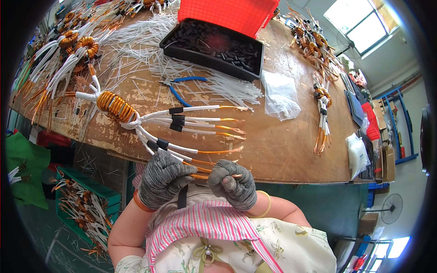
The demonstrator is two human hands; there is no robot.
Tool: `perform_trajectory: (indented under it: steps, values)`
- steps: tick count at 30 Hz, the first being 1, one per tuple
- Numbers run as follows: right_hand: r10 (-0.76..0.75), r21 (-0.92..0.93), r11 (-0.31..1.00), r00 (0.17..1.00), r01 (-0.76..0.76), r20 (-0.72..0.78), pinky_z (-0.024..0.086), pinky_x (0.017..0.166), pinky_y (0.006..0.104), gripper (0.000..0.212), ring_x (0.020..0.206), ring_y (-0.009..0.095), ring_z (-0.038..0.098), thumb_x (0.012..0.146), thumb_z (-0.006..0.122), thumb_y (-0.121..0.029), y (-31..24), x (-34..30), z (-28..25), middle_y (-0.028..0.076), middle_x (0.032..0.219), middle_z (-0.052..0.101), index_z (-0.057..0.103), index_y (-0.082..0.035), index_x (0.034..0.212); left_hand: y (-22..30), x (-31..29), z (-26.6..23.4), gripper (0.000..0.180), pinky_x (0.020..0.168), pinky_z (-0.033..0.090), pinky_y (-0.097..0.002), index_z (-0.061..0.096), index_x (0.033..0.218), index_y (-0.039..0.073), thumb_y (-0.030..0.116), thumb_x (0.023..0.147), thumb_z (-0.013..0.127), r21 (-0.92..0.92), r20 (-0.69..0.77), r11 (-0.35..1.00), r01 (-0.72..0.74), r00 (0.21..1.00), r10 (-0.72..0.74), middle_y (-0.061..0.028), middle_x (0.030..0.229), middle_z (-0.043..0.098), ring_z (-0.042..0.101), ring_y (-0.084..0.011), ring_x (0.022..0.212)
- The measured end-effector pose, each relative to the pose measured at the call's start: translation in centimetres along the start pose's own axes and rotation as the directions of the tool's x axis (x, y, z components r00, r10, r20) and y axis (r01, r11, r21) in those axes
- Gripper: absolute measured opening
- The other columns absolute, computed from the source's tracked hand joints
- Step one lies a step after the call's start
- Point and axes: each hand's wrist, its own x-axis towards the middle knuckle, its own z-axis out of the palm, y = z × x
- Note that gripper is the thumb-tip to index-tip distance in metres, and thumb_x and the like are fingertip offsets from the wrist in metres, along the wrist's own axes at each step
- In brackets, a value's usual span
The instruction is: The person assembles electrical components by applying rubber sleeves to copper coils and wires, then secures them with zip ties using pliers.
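Note:
A copper-wound ring coil (116, 107) lies near the table's front edge, several white-sleeved leads fanning out to its right. Short black tubes (177, 120) sit around some of the leads, and bare copper strands (221, 151) stick out beyond the white sleeving. My left hand (163, 179), in a grey glove, is closed on the nearest leads, just over the table's edge. Beside it my right hand (233, 184), gloved the same way, pinches the copper ends of those leads. Its fingers hide part of the wire.
A black bin (211, 50) of small black tubes stands at the back, a red crate (223, 16) behind it. Blue-handled cutters (180, 88), white cable ties (227, 86) and a plastic bag (280, 98) lie before it. More coils (79, 45) pile up left; a green crate (88, 204) stands below.

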Motion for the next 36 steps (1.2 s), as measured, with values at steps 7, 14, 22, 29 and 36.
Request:
perform_trajectory:
  steps: [7,14,22,29,36]
  values:
    - [-0.041,-0.007,0.999,0.999,0.041,-0.01,0.034,0.047,0.0215,0.029,0.054,0.007,0.044,0.09,0.056,-0.027,-0.6,-0.6,-1.2,0.002,0.069,0.05,0.06,0.001,0.088,0.4,0.3,0.2,0.024,0.07,0.042,-0.035,0.065,0.096,0.01,0.016,0.073,0.072,-0.003,0.008,1.0,0.023,1.0,-0.023,-0.0033,0.075,0.056,0.054,-0.0219,0.072]
    - [0.008,-0.108,0.994,0.999,-0.002,0.049,0.035,0.048,0.021,0.03,0.055,0.007,0.045,0.09,0.055,-0.03,-1.1,-0.5,-1.7,0.001,0.069,0.051,0.059,-0.001,0.083,3.2,2.0,1.9,0.023,0.066,0.045,-0.0351,0.062,0.093,0.01,0.01,0.072,0.071,-0.132,0.045,0.986,-0.102,0.993,0.108,-0.004,0.087,0.063,0.059,-0.0226,0.075]
    - [-0.066,-0.097,0.993,0.996,0.061,-0.055,0.036,0.049,0.0211,0.03,0.056,0.007,0.046,0.09,0.055,-0.031,-1.7,-1.1,-2.6,0.001,0.071,0.051,0.058,-0.001,0.085,3.8,2.2,2.0,0.025,0.068,0.046,-0.0353,0.064,0.09,0.011,0.007,0.066,0.073,-0.058,-0.005,0.995,-0.086,0.996,0.086,-0.0053,0.089,0.064,0.06,-0.0233,0.078]
    - [-0.089,-0.079,0.994,0.984,0.077,-0.156,0.045,0.067,0.0243,0.029,0.073,0.012,0.054,0.09,0.055,-0.03,-2.6,-0.6,-1.1,0.004,0.084,0.058,0.058,-0.002,0.099,3.7,2.3,2.4,0.023,0.066,0.046,-0.0351,0.064,0.087,0.01,0.006,0.067,0.074,-0.041,-0.031,0.996,-0.084,0.996,0.083,-0.0053,0.087,0.064,0.06,-0.0234,0.075]
    - [-0.202,-0.327,0.932,0.973,0.156,-0.111,0.044,0.07,0.0243,0.019,0.075,0.012,0.053,0.089,0.057,-0.02,-2.4,-0.9,-2.3,0.003,0.085,0.058,0.057,-0.003,0.097,4.1,2.4,2.1,0.023,0.066,0.049,-0.032,0.064,0.084,0.009,0.001,0.065,0.074,-0.022,-0.04,0.999,-0.036,0.999,0.035,-0.0063,0.083,0.064,0.061,-0.0232,0.074]
